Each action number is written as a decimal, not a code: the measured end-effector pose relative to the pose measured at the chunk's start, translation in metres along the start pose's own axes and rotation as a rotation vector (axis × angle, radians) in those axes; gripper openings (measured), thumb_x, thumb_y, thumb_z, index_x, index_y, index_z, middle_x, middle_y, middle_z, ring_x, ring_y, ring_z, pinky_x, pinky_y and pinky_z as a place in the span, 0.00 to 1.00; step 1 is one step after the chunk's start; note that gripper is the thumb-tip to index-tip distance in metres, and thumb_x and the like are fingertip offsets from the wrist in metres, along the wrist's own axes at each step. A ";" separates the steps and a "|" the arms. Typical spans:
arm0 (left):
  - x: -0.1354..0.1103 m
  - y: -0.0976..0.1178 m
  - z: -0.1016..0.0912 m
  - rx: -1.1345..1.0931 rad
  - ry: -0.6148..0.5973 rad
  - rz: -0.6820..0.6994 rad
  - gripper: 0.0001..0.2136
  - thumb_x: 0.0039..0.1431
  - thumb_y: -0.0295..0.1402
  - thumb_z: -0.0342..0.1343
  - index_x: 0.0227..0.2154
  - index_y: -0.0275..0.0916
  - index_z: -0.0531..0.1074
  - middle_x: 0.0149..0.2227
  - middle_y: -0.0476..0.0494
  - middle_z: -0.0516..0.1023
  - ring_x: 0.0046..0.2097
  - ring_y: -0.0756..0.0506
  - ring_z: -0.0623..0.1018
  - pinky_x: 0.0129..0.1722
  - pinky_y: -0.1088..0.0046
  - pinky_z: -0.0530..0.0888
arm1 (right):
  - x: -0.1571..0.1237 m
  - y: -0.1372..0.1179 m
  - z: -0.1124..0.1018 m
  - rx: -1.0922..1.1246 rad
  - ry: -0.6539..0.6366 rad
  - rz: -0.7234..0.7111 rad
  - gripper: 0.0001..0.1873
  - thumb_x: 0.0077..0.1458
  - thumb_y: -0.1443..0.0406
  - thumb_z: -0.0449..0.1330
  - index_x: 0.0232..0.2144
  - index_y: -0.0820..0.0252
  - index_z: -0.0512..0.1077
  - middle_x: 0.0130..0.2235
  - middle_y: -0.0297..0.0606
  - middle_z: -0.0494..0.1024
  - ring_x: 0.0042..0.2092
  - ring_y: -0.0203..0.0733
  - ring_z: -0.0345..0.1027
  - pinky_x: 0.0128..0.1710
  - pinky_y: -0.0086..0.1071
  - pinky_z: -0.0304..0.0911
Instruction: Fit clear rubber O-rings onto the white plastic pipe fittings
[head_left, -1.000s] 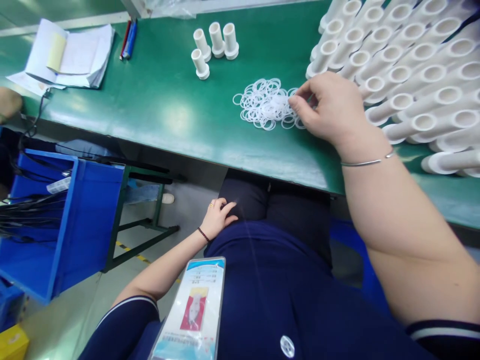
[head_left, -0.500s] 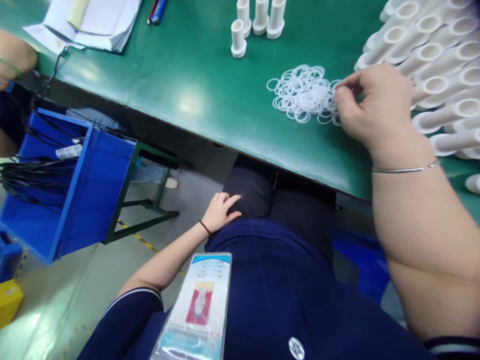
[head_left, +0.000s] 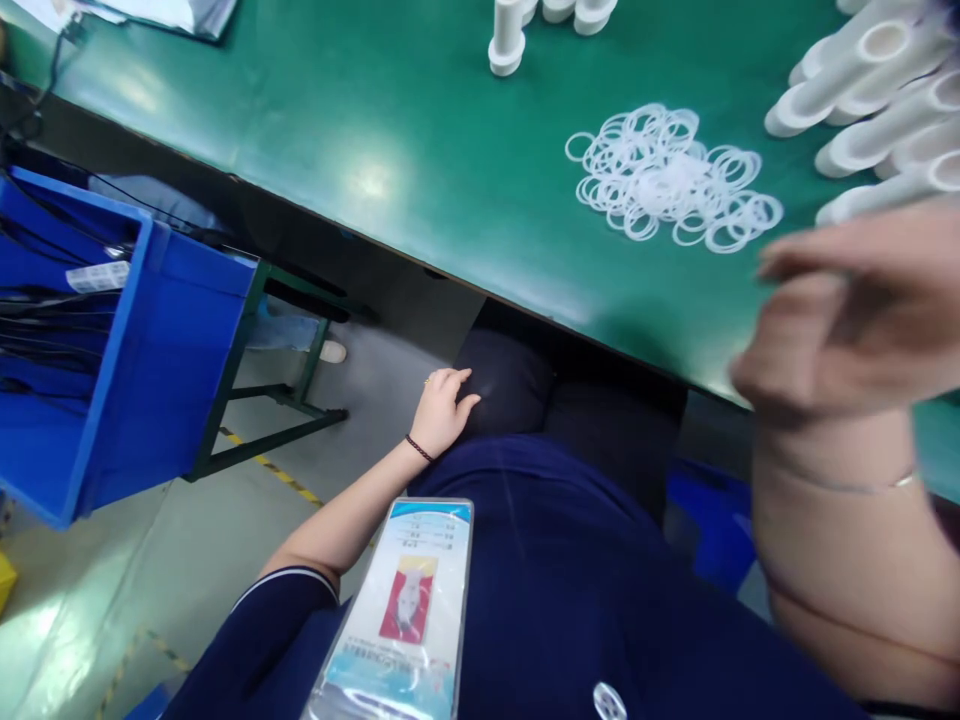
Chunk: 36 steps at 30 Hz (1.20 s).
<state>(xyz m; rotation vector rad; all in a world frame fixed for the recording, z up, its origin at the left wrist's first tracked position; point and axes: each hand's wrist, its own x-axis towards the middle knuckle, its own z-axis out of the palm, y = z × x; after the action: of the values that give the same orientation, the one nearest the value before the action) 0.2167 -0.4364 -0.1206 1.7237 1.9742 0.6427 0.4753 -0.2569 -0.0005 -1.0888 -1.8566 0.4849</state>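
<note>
On the green table lies a loose pile of thin white rings [head_left: 660, 178]. My right hand [head_left: 862, 310] is raised near the table's front edge, to the right of the rings and apart from them. Motion smears its fingers, so whether anything is in them cannot be made out. Just beyond it, many white plastic tubes [head_left: 847, 85] lie side by side at the right. My left hand [head_left: 442, 410] rests on my thigh, fingers loosely apart and holding nothing.
White flanged tubes [head_left: 508, 40] stand upright at the table's far side. Papers [head_left: 180, 12] lie at the far left of the green table [head_left: 300, 130]. Left of me, a blue bin [head_left: 172, 340] with black cables sits on a green metal frame [head_left: 259, 425].
My right hand has left the edge of the ring pile and moved right and toward me. My left hand stays on my thigh. The view has shifted slightly.
</note>
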 end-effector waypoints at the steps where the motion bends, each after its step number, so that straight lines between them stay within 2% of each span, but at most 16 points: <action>1: 0.003 0.003 0.001 0.026 -0.012 0.008 0.10 0.59 0.30 0.54 0.43 0.36 0.68 0.38 0.42 0.72 0.41 0.45 0.70 0.46 0.65 0.68 | -0.015 -0.004 0.007 0.048 -0.172 -0.201 0.12 0.57 0.58 0.55 0.43 0.37 0.72 0.35 0.33 0.77 0.39 0.47 0.71 0.39 0.45 0.65; 2: 0.005 0.005 0.001 0.049 -0.028 0.016 0.06 0.59 0.29 0.52 0.39 0.36 0.69 0.35 0.44 0.72 0.40 0.45 0.70 0.46 0.66 0.68 | -0.031 -0.007 0.016 0.073 -0.395 -0.321 0.14 0.56 0.61 0.56 0.45 0.39 0.70 0.35 0.33 0.77 0.36 0.45 0.71 0.36 0.41 0.67; 4: 0.010 0.007 0.001 0.085 -0.059 0.020 0.03 0.60 0.27 0.51 0.32 0.36 0.69 0.33 0.44 0.72 0.38 0.45 0.70 0.45 0.66 0.68 | -0.061 -0.007 0.039 -0.027 -0.721 -0.322 0.12 0.58 0.63 0.54 0.45 0.46 0.70 0.38 0.34 0.77 0.38 0.44 0.71 0.36 0.38 0.67; 5: 0.012 0.008 0.000 0.090 -0.079 0.010 0.04 0.60 0.26 0.50 0.30 0.37 0.69 0.33 0.44 0.71 0.38 0.45 0.70 0.45 0.66 0.67 | -0.074 -0.004 0.050 -0.075 -0.812 -0.260 0.11 0.60 0.63 0.52 0.44 0.50 0.71 0.39 0.36 0.76 0.39 0.43 0.71 0.37 0.37 0.67; 7: 0.017 0.006 -0.004 0.050 -0.138 -0.043 0.04 0.59 0.25 0.50 0.29 0.37 0.67 0.32 0.45 0.71 0.37 0.46 0.70 0.44 0.66 0.67 | -0.094 0.002 0.071 -0.120 -0.893 -0.132 0.11 0.62 0.63 0.49 0.42 0.55 0.70 0.41 0.38 0.75 0.41 0.42 0.70 0.38 0.35 0.67; 9: 0.021 0.004 -0.010 -0.025 -0.210 -0.112 0.04 0.58 0.24 0.51 0.29 0.37 0.66 0.31 0.47 0.70 0.36 0.46 0.70 0.41 0.67 0.68 | -0.106 0.006 0.084 -0.131 -0.886 -0.056 0.12 0.63 0.61 0.49 0.42 0.57 0.69 0.42 0.40 0.74 0.43 0.43 0.69 0.40 0.34 0.66; 11: 0.022 0.001 -0.014 -0.073 -0.247 -0.142 0.04 0.57 0.24 0.50 0.28 0.37 0.66 0.30 0.47 0.70 0.35 0.47 0.71 0.40 0.68 0.68 | -0.112 0.006 0.091 -0.139 -0.864 -0.049 0.14 0.62 0.57 0.51 0.43 0.59 0.68 0.43 0.42 0.73 0.45 0.45 0.67 0.42 0.35 0.65; 14: 0.019 0.000 -0.013 -0.047 -0.184 -0.102 0.02 0.57 0.28 0.54 0.34 0.37 0.66 0.35 0.45 0.70 0.38 0.46 0.71 0.42 0.66 0.69 | -0.114 0.000 0.099 -0.190 -0.859 -0.080 0.18 0.59 0.54 0.54 0.43 0.60 0.67 0.43 0.45 0.72 0.44 0.48 0.64 0.42 0.37 0.63; 17: 0.015 0.002 -0.008 0.023 -0.125 -0.045 0.17 0.51 0.34 0.62 0.42 0.37 0.65 0.43 0.41 0.68 0.43 0.43 0.70 0.43 0.63 0.70 | -0.112 -0.005 0.106 -0.252 -0.906 -0.093 0.12 0.61 0.57 0.53 0.38 0.60 0.68 0.39 0.44 0.72 0.41 0.47 0.64 0.38 0.36 0.61; 22: 0.013 0.006 -0.005 0.053 -0.110 -0.059 0.20 0.45 0.35 0.66 0.40 0.37 0.66 0.41 0.42 0.68 0.45 0.42 0.70 0.45 0.62 0.70 | -0.110 -0.008 0.105 -0.210 -0.970 -0.072 0.09 0.62 0.61 0.51 0.33 0.60 0.67 0.36 0.41 0.72 0.40 0.44 0.65 0.35 0.33 0.60; 25: 0.011 0.011 -0.009 0.035 -0.139 0.032 0.23 0.47 0.35 0.65 0.46 0.38 0.66 0.43 0.41 0.66 0.46 0.43 0.68 0.47 0.63 0.69 | -0.110 -0.009 0.097 -0.142 -1.008 -0.043 0.07 0.62 0.63 0.51 0.34 0.60 0.65 0.35 0.40 0.72 0.38 0.42 0.67 0.35 0.32 0.60; 28: 0.008 0.016 -0.011 0.106 -0.206 0.191 0.17 0.57 0.34 0.57 0.49 0.41 0.67 0.44 0.41 0.65 0.45 0.44 0.67 0.47 0.64 0.67 | -0.111 -0.009 0.091 -0.098 -1.049 -0.009 0.05 0.61 0.64 0.52 0.34 0.59 0.64 0.34 0.39 0.72 0.37 0.41 0.67 0.34 0.31 0.60; 32: 0.004 0.015 -0.013 0.232 -0.305 0.320 0.13 0.63 0.36 0.48 0.46 0.41 0.71 0.42 0.40 0.65 0.41 0.44 0.65 0.43 0.65 0.67 | -0.112 -0.010 0.087 -0.075 -1.082 0.014 0.04 0.61 0.65 0.52 0.34 0.59 0.64 0.34 0.39 0.72 0.36 0.41 0.68 0.34 0.31 0.60; 36: 0.002 0.007 -0.019 0.247 -0.389 0.376 0.14 0.63 0.38 0.47 0.29 0.37 0.75 0.39 0.39 0.64 0.41 0.44 0.65 0.43 0.64 0.67 | -0.114 -0.008 0.082 -0.073 -1.082 0.007 0.04 0.61 0.65 0.52 0.33 0.59 0.63 0.34 0.38 0.72 0.36 0.41 0.68 0.33 0.31 0.59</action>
<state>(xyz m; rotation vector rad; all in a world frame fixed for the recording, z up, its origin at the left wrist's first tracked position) 0.2101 -0.4347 -0.1012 2.2012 1.5232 0.1552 0.4248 -0.3480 -0.0950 -0.9347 -2.7974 1.1750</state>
